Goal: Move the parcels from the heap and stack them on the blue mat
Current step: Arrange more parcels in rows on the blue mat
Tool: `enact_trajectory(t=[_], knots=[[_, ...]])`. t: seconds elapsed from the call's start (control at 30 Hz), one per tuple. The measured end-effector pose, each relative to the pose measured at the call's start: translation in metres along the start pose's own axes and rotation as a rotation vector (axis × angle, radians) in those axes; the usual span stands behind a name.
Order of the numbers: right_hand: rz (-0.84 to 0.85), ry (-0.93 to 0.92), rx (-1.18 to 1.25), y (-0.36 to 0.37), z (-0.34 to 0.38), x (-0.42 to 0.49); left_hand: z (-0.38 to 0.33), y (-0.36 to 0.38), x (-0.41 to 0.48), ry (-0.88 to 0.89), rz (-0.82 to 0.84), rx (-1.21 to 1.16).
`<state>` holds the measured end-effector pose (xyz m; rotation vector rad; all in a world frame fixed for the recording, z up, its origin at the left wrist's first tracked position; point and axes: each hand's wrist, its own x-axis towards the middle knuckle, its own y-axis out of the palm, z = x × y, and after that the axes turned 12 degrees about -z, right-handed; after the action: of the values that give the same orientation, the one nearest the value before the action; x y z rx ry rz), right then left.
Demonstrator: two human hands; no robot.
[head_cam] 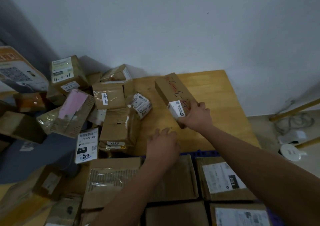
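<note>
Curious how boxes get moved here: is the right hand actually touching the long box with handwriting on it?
Touching. The head view shows the right hand gripping the near end of the long box, fingers curled round it.

Mostly matt cardboard lying on a smooth wooden tabletop (218, 87).
The long carton (173, 90) is showing plain brown cardboard, matt, inked with marker, a white paper label (176, 108) wrapping its near end. In the heap, the taped carton (109, 96) is glinting under clear glossy tape, wrinkled in places. The small parcel (142, 104) is wearing white paper labels under shiny film. The grey mailer bag (39, 151) is looking like soft plastic film, dull sheen. The pink-faced carton (76, 102) is carrying a matt pink sheet. The blue mat (206, 152) is reading as hard moulded plastic, knobbly edge. The wall (173, 26) is showing flat matt paint.
</note>
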<state>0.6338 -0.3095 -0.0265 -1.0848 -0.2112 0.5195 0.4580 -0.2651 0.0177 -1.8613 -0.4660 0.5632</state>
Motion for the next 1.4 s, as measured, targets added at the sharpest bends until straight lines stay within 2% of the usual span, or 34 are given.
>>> enact_trajectory(t=[0.17,0.43,0.57,0.87,1.03,1.27,1.4], knots=[[-0.097,-0.028,0.041,-0.060,-0.040,-0.028,-0.061,0.005,-0.018,0.036,-0.044,0.004],[-0.194,0.104,0.086,-0.124,-0.143,-0.094,-0.166,0.045,-0.064,0.179,-0.091,0.017],[-0.194,0.157,0.112,-0.135,-0.191,-0.135,-0.199,0.076,-0.096,0.193,-0.130,-0.070],[-0.120,0.343,0.098,-0.110,-0.255,-0.240,-0.202,0.129,-0.138,0.071,-0.053,0.110],[-0.085,0.356,0.092,-0.094,-0.264,-0.276,-0.196,0.145,-0.147,0.058,-0.042,0.168],[-0.067,0.346,0.046,-0.082,-0.269,-0.307,-0.188,0.160,-0.152,0.078,-0.120,0.191],[-0.051,0.321,0.123,-0.081,-0.276,-0.304,-0.187,0.160,-0.151,0.074,-0.140,0.188]])
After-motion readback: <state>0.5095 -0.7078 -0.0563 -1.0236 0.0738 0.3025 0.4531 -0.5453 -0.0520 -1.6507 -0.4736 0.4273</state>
